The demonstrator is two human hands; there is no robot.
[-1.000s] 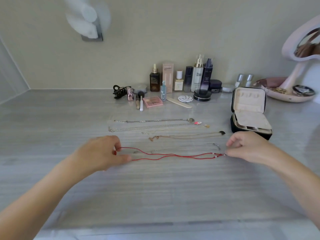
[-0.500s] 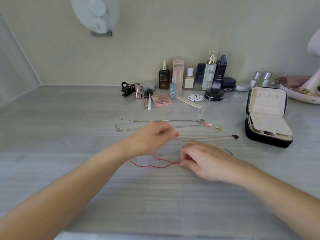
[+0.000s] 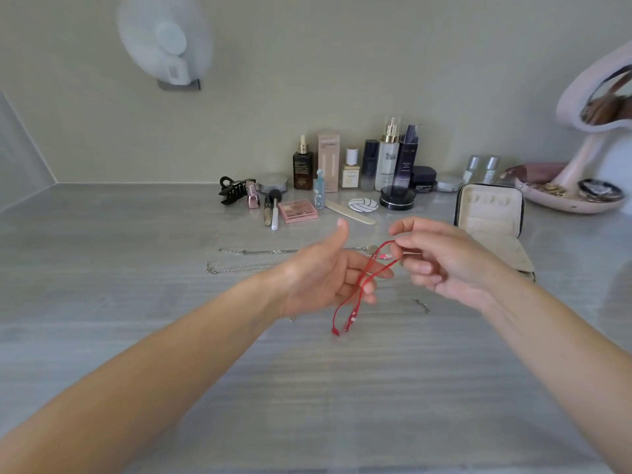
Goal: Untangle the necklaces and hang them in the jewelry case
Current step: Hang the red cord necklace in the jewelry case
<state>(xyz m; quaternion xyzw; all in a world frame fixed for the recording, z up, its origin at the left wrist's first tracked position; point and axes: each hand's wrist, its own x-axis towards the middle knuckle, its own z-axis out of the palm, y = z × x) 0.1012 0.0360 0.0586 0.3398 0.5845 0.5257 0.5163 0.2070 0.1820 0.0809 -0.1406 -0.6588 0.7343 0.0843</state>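
A red cord necklace (image 3: 355, 295) hangs folded in the air above the table, its loose ends dangling low. My right hand (image 3: 441, 261) pinches its upper loop between thumb and fingers. My left hand (image 3: 328, 275) is palm up beside it, thumb raised, and the cord drapes across its fingers. Two silver chains (image 3: 246, 260) lie stretched on the table behind my left hand, and another thin chain (image 3: 422, 305) shows below my right hand. The black jewelry case (image 3: 492, 227) stands open at the right, its cream lid upright.
A row of cosmetic bottles (image 3: 386, 162), a pink palette (image 3: 297, 211), a black hair clip (image 3: 234, 189) and brushes line the back of the grey table. A pink mirror stand with tray (image 3: 578, 186) sits far right. A white fan (image 3: 167, 42) hangs on the wall.
The red necklace was lying stretched on the table between both hands; my hands came together and lifted it, and it now hangs folded from my right hand over my left fingers.
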